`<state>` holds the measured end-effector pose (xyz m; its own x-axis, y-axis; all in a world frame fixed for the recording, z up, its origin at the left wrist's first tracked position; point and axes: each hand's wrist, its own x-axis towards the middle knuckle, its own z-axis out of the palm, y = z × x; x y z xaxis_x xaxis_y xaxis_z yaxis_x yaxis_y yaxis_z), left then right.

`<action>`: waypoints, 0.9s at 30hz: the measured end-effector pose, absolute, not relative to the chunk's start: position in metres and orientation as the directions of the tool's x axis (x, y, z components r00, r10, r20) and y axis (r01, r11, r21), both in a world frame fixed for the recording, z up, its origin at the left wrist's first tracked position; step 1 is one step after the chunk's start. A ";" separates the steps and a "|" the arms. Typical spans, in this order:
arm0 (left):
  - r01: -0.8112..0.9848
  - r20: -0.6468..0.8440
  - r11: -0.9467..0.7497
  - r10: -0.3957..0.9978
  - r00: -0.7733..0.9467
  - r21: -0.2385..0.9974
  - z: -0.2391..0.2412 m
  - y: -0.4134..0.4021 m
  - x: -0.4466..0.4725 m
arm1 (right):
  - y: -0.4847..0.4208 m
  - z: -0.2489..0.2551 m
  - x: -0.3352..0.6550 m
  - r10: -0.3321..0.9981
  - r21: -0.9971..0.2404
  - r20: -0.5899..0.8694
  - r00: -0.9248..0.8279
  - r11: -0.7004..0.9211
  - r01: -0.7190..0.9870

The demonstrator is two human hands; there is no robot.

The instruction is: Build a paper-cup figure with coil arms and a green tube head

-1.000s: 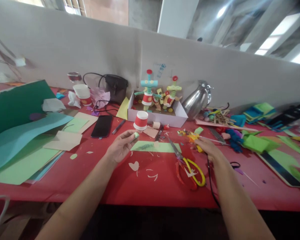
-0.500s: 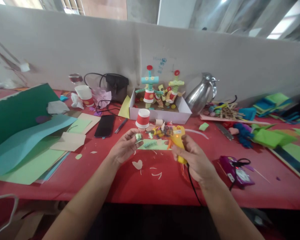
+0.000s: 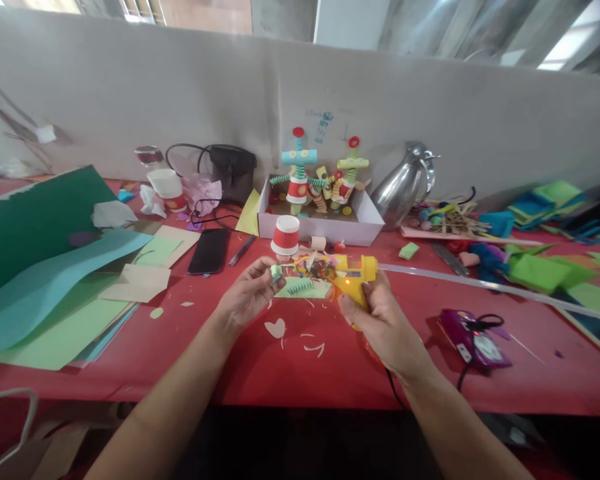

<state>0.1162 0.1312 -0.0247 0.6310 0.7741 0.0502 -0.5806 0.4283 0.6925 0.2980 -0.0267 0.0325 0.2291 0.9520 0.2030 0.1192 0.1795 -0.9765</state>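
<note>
My left hand [image 3: 247, 293] pinches a small light-green piece of folded paper [image 3: 276, 272] between thumb and fingers. Wrapped round the handle of a yellow hot glue gun [image 3: 353, 288] is my right hand [image 3: 387, 317]. The gun's nozzle points left and is at or very near the green piece; I cannot tell whether they touch. A long clear glue stick [image 3: 480, 277] sticks out of the gun's back end. Beneath the gun, a green pleated paper spring [image 3: 300, 287] lies on a pale green paper strip [image 3: 284, 293]. An upside-down red and white paper cup [image 3: 285, 237] stands just behind.
A white box [image 3: 320, 232] with paper-cup figures stands at the back, beside a steel jug [image 3: 400, 190]. To the left lie a phone [image 3: 209, 251], a pen [image 3: 242, 251] and coloured paper sheets [image 3: 45, 293]. A purple power box [image 3: 475, 343] with a cord is at the right.
The glue gun has turned level, its nozzle now at the green piece and its glue stick stretching out to the right. My left hand has hardly moved.
</note>
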 end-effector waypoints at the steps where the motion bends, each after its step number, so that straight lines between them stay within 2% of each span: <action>1: -0.578 0.047 0.430 0.774 0.632 0.694 -0.025 0.131 0.116 | -0.027 0.033 0.298 0.952 -0.976 0.199 0.232 0.170 0.139; 6: -0.572 0.029 0.440 0.774 0.632 0.692 -0.022 0.131 0.117 | -0.025 0.032 0.298 0.960 -0.959 0.179 0.216 0.121 0.257; 27: -0.539 0.036 0.436 0.753 0.657 0.720 -0.021 0.131 0.115 | -0.030 0.042 0.295 0.954 -0.903 0.189 0.231 0.077 0.423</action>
